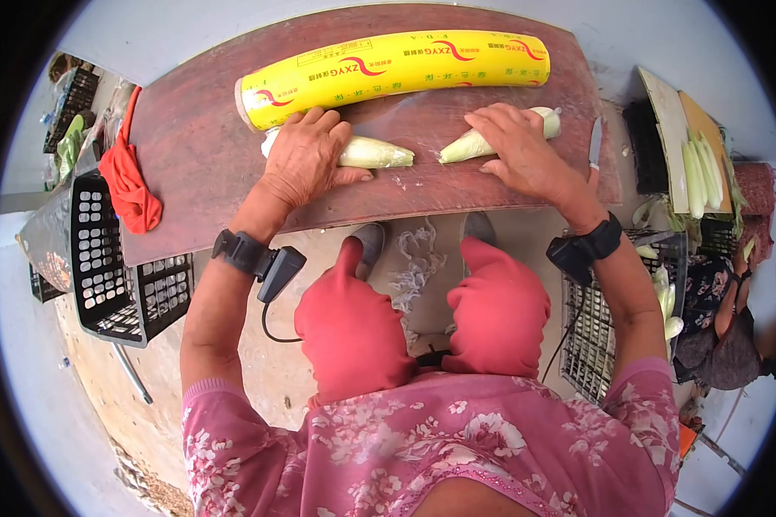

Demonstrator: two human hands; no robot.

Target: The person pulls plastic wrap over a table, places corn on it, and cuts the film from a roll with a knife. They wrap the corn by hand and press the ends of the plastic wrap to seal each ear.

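Note:
On the dark red table (pixel 190 112), two pale green, tapered vegetable pieces lie with their narrow ends facing each other and a gap between. My left hand (pixel 309 155) is curled over the left piece (pixel 377 153), its thumb pointing right. The right piece (pixel 466 147) is under my right hand (pixel 519 148), its wide end showing beyond the fingers. Both pieces look shiny, as if in clear film. Behind them lies a big yellow roll of film (pixel 397 67). A knife (pixel 595 145) is at the table's right edge, near my right hand.
A red cloth (pixel 131 185) hangs over the table's left edge. Black crates (pixel 99 258) stand at the left. Another crate (pixel 588 332) with pale vegetables is at the right, below a board (pixel 677 129) holding long vegetables (pixel 703 177). Part of another person (pixel 724 345) shows at far right.

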